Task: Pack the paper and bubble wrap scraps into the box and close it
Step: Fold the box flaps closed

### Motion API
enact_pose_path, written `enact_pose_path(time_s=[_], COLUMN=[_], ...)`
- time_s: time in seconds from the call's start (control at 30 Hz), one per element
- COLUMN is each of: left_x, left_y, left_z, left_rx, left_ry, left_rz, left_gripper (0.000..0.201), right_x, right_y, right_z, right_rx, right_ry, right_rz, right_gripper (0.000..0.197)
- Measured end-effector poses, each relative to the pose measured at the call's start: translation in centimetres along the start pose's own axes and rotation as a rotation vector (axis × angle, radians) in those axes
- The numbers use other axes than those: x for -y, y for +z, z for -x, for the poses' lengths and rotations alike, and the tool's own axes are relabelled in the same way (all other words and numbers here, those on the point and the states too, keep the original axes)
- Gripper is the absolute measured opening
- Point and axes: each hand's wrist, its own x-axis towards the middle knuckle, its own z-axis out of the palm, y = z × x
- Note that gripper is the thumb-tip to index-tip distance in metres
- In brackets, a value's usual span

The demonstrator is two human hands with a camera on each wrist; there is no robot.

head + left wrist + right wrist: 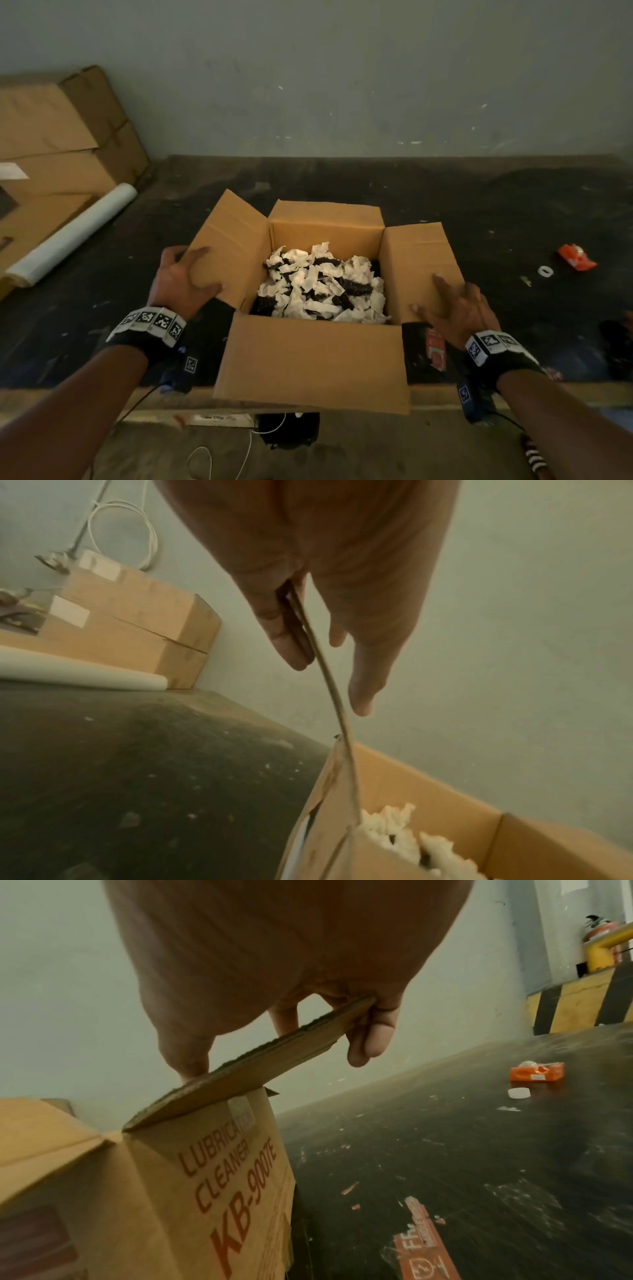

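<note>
Box [311, 359] sits at the near edge of the dark desk [479, 212], all four top flaps up or splayed out. The scraps [322, 284], white crumpled paper with dark bits mixed in, lie inside and stay below the rim. No loose scraps show on the desk nearby, so packing looks done and closing is what's left.

Left hand [185, 281] grips the left flap [229, 246] at its outer edge. Left wrist view shows the thumb on one face and the fingers [366, 674] on the other, with the cardboard edge running between them. Right hand [455, 308] holds the right flap [414, 260] the same way, fingers [371, 1037] curled round the free edge and pinching it.

Handling, as I judge it:
- Fill is light and springy. It'll compress if a flap presses on it and won't resist much.
- Corrugated flaps are stiff across the face but fold easily along the crease. Holding at the outer edge, as now, gives the best leverage.
- An almost-empty box is light, so it can skid or tip off the near edge when pushed. Fold both side flaps together to balance the force.
- Cardboard edges aren't slippery and nothing here is fragile.

Tape dispenser [577, 257] lies well to the right on the desk, a paper roll [75, 236] and more cartons [61, 137] to the left.
</note>
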Motion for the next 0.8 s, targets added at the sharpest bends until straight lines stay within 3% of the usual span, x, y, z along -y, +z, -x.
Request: enact_pose_path(time_s=[0.2,0.3,0.43,0.57,0.7,0.8], left_x=[-3.4,-5.4,-7.4,-8.0,-7.8,-6.7], left_y=[-0.1,0.4,2.1,5.0,6.9,7.5], left_z=[0.7,0.8,0.7,0.6,0.6,0.3], left_rx=[0.004,0.091,0.181,0.388,0.482,0.512], left_ry=[0.249,0.339,0.417,0.492,0.491,0.483], left_rz=[0.145,0.208,0.219,0.101,0.054,0.016], left_gripper=[0.094,0.098,0.076,0.084,0.091,0.088], right_x=[1.8,3.6,6.9,9.8,11.0,10.7], right_y=[-2.9,-4.4,-5.0,-4.1,-1.5,0.4], right_z=[1.4,2.5,4.1,4.7,4.1,3.7], right_rx=[-0.154,-0.242,-0.277,-0.315,-0.116,0.064], right_ry=[-0.072,-0.164,-0.332,-0.452,-0.577,-0.58], right_rz=[0.121,0.109,0.037,-0.079,-0.021,0.091], right_gripper=[0.099,0.097,0.108,0.116,0.107,0.094])
